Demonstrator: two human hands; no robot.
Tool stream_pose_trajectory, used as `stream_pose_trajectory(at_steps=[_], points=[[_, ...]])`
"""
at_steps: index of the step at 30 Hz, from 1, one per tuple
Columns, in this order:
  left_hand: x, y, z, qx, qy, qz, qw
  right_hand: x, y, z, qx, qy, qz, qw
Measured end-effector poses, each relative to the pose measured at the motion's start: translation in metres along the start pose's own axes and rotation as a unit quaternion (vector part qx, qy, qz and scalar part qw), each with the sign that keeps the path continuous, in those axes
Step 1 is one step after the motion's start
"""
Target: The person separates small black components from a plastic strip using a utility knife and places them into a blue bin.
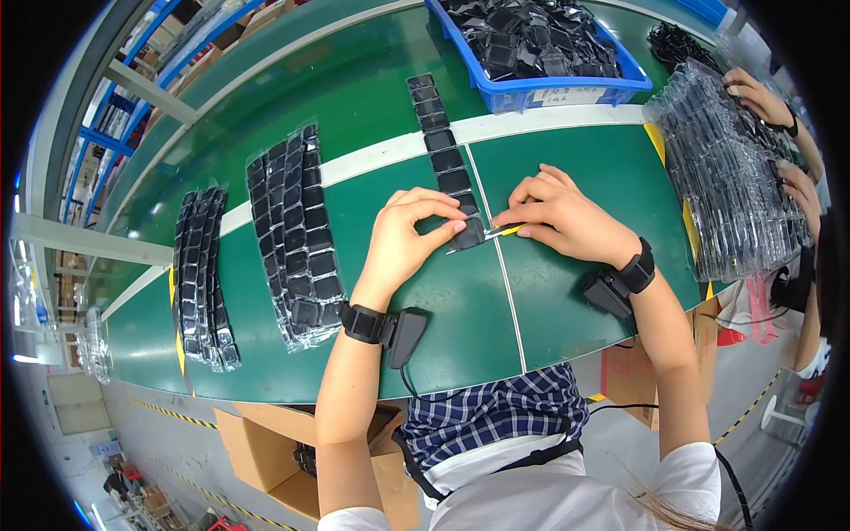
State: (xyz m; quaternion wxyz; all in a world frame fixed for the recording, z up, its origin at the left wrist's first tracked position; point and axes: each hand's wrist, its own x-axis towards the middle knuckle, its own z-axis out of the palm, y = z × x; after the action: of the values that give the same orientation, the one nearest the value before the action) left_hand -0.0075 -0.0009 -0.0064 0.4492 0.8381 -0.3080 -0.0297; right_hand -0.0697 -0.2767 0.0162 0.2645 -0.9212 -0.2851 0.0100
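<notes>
A long strip of black square pieces in clear plastic pockets (447,159) runs away from me across the green worktable (460,327). My left hand (409,232) pinches the left side of its near end between thumb and fingers. In my right hand (567,217) is a slim yellow-and-black tool with a thin metal tip (511,229), gripped between thumb and fingers. Its tip points left and meets the strip's right edge, close to my left fingertips. Whether the tip is a blade or tweezers, I cannot make out.
Two bundles of similar strips lie left, one nearer (297,234) and one farther (202,274). A blue bin (496,97) full of black pieces stands at the back. On the right, another person's hands (753,93) touch a pile of clear plastic strips (739,177). Below sits an open cardboard box (243,451).
</notes>
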Motion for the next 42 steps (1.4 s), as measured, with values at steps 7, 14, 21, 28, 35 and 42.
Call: stream_pose_trajectory(at_steps=[7, 14, 21, 28, 35, 42], points=[[0.002, 0.003, 0.004, 0.016, 0.008, -0.016, 1.0, 0.004, 0.004, 0.006, 0.0, 0.013, 0.006, 1.0], [0.003, 0.006, 0.001, 0.018, -0.01, -0.029, 0.999, 0.009, 0.003, 0.012, 0.002, 0.03, 0.005, 1.0], [0.001, 0.006, 0.001, 0.028, -0.005, -0.015, 0.999, -0.004, 0.017, -0.016, -0.014, -0.009, 0.025, 1.0], [-0.006, 0.0, -0.02, 0.013, 0.039, -0.034, 0.999, -0.007, 0.022, -0.016, -0.002, 0.028, 0.08, 0.996], [-0.014, 0.007, -0.04, 0.124, 0.063, -0.062, 0.988, -0.001, 0.017, -0.011, 0.001, 0.053, 0.057, 0.997], [-0.014, 0.027, -0.02, 0.161, -0.009, 0.069, 0.984, 0.004, 0.009, -0.002, -0.033, 0.093, 0.039, 0.994]])
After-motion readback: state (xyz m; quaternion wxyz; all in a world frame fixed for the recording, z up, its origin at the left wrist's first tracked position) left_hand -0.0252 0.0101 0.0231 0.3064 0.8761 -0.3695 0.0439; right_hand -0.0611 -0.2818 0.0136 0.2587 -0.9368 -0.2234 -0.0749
